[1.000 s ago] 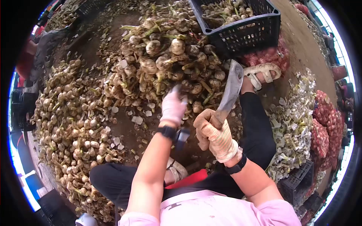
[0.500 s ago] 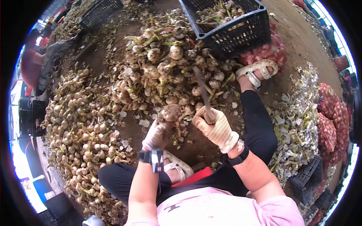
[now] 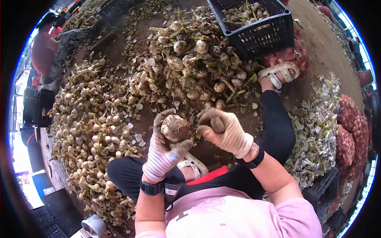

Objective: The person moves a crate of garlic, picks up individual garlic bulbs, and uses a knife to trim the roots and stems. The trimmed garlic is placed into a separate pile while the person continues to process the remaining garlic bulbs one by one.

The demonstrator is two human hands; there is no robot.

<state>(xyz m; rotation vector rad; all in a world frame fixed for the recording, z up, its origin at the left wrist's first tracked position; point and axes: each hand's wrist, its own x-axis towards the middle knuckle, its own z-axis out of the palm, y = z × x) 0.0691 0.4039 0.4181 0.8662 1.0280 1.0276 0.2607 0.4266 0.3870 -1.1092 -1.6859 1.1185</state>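
Observation:
My left hand (image 3: 159, 159), in a dirty striped glove, cradles a large garlic bulb (image 3: 174, 128) with soil on its skin. Beside it, my right hand (image 3: 232, 133), gloved too, is closed around the handle of a knife (image 3: 217, 124); its blade can hardly be made out now. Just beyond both hands lies a heap of garlic bulbs (image 3: 201, 47) with stems and dirt on them. A wide spread of paler garlic bulbs (image 3: 95, 135) covers the ground at my left.
A black crate (image 3: 264, 37) with some garlic in it stands at the far right, by a red mesh sack (image 3: 299, 55) and my sandalled foot (image 3: 278, 74). Peelings (image 3: 315, 131) and full red sacks (image 3: 351, 131) lie at right. Another person (image 3: 44, 49) sits at far left.
My left hand has turned palm up, bringing the garlic bulb into plain view. The right hand has tilted, and the knife blade that pointed away from me no longer shows clearly. The view has shifted slightly.

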